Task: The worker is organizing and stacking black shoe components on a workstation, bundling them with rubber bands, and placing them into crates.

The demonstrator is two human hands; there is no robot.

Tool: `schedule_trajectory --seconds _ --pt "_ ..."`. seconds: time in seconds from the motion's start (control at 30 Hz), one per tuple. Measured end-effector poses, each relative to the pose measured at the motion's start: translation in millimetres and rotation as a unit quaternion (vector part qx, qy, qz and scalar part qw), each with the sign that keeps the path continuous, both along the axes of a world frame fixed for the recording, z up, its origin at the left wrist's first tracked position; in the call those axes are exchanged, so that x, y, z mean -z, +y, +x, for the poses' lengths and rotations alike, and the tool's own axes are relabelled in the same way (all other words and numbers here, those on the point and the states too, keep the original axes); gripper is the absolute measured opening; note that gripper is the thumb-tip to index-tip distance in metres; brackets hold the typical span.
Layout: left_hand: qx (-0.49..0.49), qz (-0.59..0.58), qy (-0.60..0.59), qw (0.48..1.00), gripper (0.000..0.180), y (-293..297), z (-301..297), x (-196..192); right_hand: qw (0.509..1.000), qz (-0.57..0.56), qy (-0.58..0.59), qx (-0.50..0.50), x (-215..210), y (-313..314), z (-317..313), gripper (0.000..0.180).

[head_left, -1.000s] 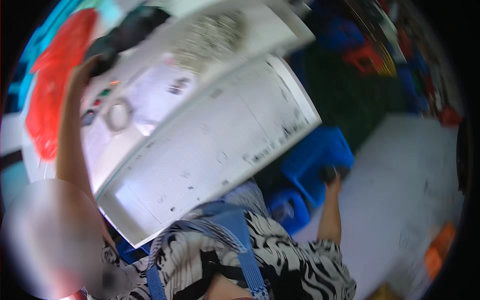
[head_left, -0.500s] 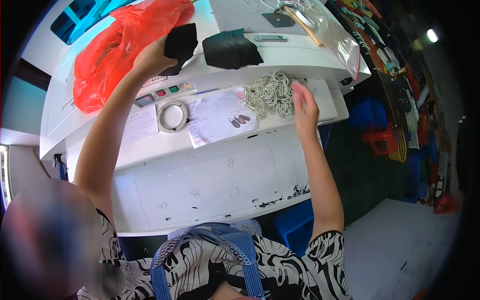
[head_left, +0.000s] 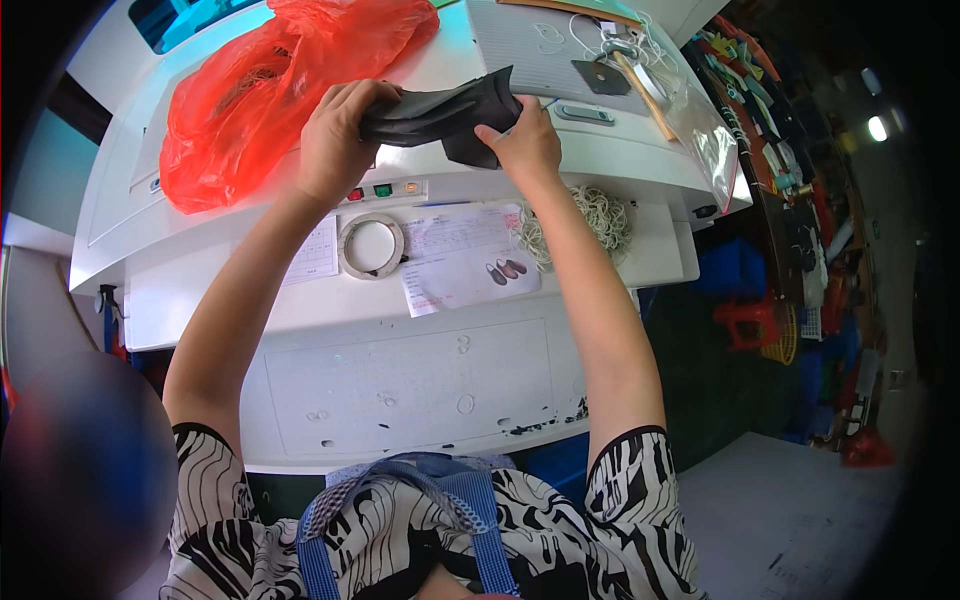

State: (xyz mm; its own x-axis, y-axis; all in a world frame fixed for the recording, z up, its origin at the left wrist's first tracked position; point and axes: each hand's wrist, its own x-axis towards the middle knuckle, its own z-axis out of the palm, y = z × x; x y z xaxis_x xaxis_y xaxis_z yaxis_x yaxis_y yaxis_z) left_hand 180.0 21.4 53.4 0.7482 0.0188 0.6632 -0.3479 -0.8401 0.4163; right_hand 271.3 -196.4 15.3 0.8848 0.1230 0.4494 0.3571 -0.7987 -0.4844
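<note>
Above the white machine's front edge, I hold a stack of thin black cut pieces (head_left: 435, 115) in both hands. My left hand (head_left: 343, 140) is closed round the stack's left end, its fingers over the top. On the other end, my right hand (head_left: 528, 148) grips with the thumb in front and the fingers behind. The pieces are bent and slightly fanned, and one hangs lower near the right thumb. A red plastic bag (head_left: 235, 125) lies just left of my left hand. Beneath my right forearm sits a tangled heap of pale cord (head_left: 602, 222), partly hidden.
A roll of tape (head_left: 347, 252) and a printed sheet with shoe pictures (head_left: 450, 285) lie on the ledge. Behind are a grey-green handled tool (head_left: 583, 114), a wooden-handled tool (head_left: 643, 95), a black flat piece (head_left: 602, 77) and a clear plastic bag (head_left: 712, 140).
My right hand has moved up and left from the cord heap to the black pieces. The two separate black bundles are now together between my hands.
</note>
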Motion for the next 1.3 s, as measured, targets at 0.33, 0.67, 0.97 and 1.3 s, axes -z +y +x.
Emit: schedule_trajectory --seconds 0.33,0.67,0.97,1.3 --pt "0.335 -0.182 0.268 0.885 0.053 -25 -89 -24 0.498 0.576 0.605 -0.234 -12 -49 -138 0.033" --pt "0.165 0.039 0.182 0.969 0.063 -27 -186 21 0.336 0.643 0.659 -0.198 54 -22 -231 0.032" --pt "-0.064 -0.029 0.265 0.962 0.050 106 -221 33 0.749 0.497 0.365 -0.241 65 74 -221 0.041" --pt "-0.138 0.116 0.317 0.931 0.068 132 -201 64 0.825 0.457 0.145 -0.301 99 191 -195 0.047"
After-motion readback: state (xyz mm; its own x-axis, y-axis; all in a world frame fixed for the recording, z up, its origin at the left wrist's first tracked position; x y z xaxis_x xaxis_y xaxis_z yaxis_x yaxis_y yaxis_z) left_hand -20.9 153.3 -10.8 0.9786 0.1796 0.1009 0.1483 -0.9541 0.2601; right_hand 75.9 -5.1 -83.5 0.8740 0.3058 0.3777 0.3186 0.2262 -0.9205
